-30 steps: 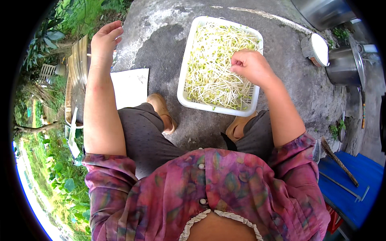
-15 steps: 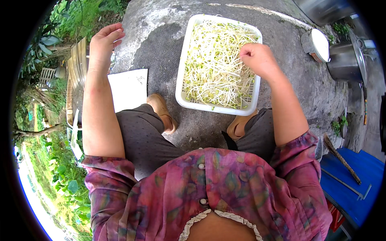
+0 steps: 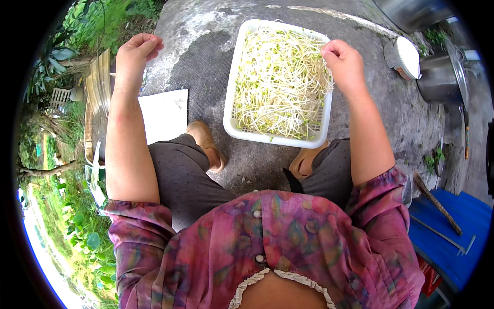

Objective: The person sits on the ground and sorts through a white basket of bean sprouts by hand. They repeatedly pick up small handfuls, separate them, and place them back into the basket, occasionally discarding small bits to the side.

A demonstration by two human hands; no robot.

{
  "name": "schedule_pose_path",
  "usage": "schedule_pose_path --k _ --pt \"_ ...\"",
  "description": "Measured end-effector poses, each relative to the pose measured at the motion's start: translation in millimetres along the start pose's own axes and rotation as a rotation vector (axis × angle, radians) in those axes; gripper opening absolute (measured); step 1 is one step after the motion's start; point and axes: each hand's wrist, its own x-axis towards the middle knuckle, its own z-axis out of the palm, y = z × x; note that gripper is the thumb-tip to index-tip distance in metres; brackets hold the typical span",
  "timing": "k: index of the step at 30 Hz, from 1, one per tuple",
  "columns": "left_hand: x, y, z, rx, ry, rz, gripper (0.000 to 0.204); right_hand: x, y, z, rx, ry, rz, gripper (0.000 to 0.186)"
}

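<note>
A white plastic basket (image 3: 232, 123) with slotted sides stands on the ground before my feet. A heap of bean sprouts (image 3: 280, 82), white stems with yellow-green heads, fills it. My right hand (image 3: 347, 66) hovers at the basket's upper right rim, thumb and fingers pinched together. Whatever is between those fingertips is too small to make out. Well left of the basket, my left hand (image 3: 137, 55) is raised with its fingers drawn together in a pinch. Any item in it is hidden.
A white board (image 3: 164, 114) lies by my left foot. At the right stand a white-topped bucket (image 3: 407, 57), large metal pots (image 3: 441, 80) and a blue surface (image 3: 450, 221) with a stick (image 3: 437, 203) on it. Plants (image 3: 92, 221) border the left side.
My right hand has lifted off the sprouts and shifted right to the basket's rim. My left hand's fingers have drawn closer together and moved slightly right.
</note>
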Motion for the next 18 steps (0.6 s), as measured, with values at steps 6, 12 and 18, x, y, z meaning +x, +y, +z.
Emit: schedule_pose_path --k 6,12,18 --pt "1 0 0 -0.019 0.009 0.004 0.014 -1 9 8 -0.006 0.033 -0.043 0.007" --pt "-2 3 0 -0.017 0.011 -0.002 0.017 -17 -11 12 -0.202 -0.107 -0.385 0.010" --pt "-1 2 2 -0.035 0.006 0.006 0.017 -35 -20 33 -0.476 -0.295 -0.411 0.007"
